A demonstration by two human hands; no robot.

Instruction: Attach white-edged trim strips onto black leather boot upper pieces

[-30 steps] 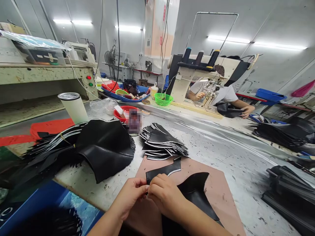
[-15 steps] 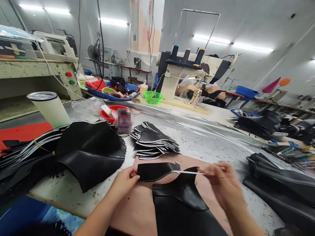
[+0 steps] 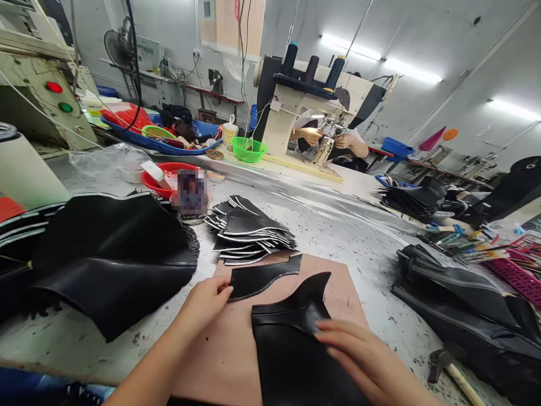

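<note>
My left hand (image 3: 207, 301) pinches the left end of a small curved black leather piece (image 3: 262, 278) between thumb and fingers. That piece lies on a pinkish board (image 3: 224, 361). Nearer to me lies a larger black leather piece (image 3: 291, 358) with a seam and a pointed upper corner. Fingers stretched out, my right hand (image 3: 359, 352) rests over the right side of this larger piece. Just behind the board sits a stack of black pieces with white edges (image 3: 253, 231).
A big black leather bundle (image 3: 114, 248) lies to the left. On the right are more dark pieces (image 3: 456, 304) and a hammer (image 3: 454, 372). A red bowl (image 3: 169, 169) and a green basket (image 3: 249, 150) stand farther back. Another person's hands (image 3: 310, 135) work at a sewing machine (image 3: 274, 124).
The white strip stretched from the small piece to my right hand is gone from sight. My right hand has come down and left onto the larger piece. My left hand keeps its pinch.
</note>
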